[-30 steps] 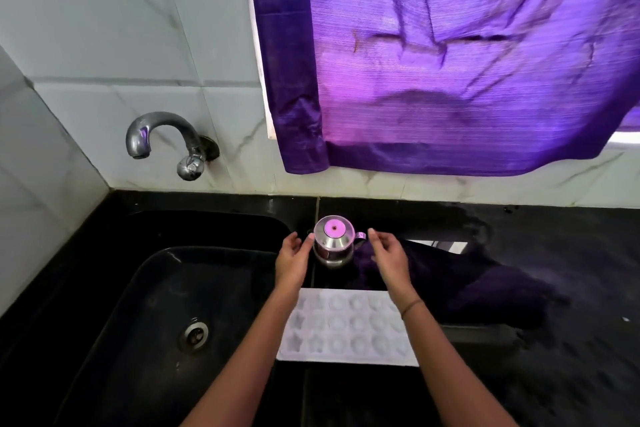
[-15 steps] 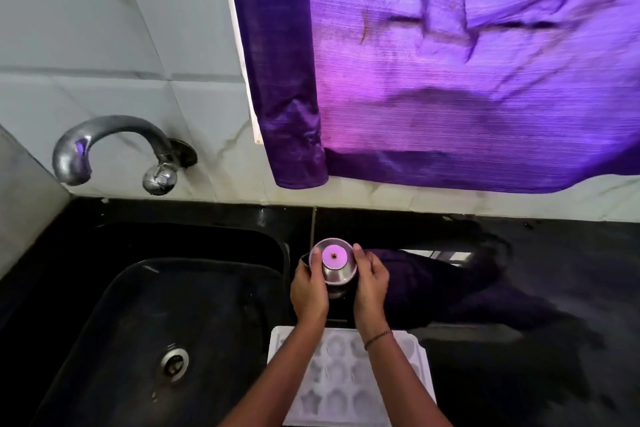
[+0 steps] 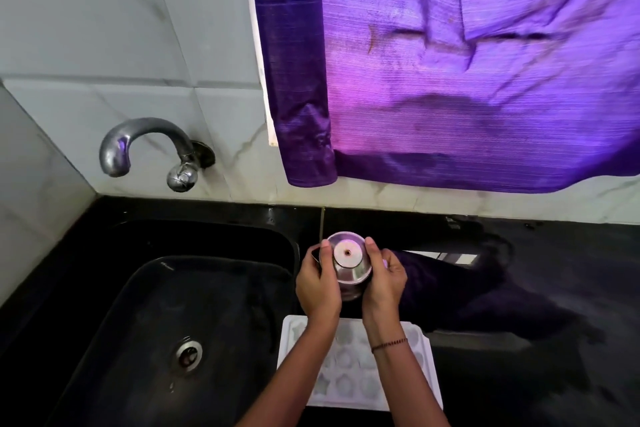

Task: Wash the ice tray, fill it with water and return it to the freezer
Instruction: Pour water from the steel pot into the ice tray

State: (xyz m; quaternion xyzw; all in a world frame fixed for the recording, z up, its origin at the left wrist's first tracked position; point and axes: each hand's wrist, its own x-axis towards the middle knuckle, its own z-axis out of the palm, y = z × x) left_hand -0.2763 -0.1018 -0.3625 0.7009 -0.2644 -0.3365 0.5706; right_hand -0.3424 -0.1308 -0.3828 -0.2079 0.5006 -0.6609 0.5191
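Note:
A white ice tray (image 3: 349, 381) with shaped moulds lies flat on the black counter, just right of the sink and under my forearms. Beyond it stands a small steel pot (image 3: 348, 262) with a round top. My left hand (image 3: 317, 282) grips the pot's left side and my right hand (image 3: 384, 279) grips its right side, fingers curled round its body. Whether the pot touches the counter cannot be told.
A black sink (image 3: 166, 322) with a steel drain (image 3: 188, 354) fills the left. A steel tap (image 3: 145, 149) juts from the tiled wall above it. A purple curtain (image 3: 467, 62) hangs over the wet black counter (image 3: 554, 288).
Both hands have closed round the steel pot from either side. The camera has moved closer and tilted down, so the tray shows more fully under my arms.

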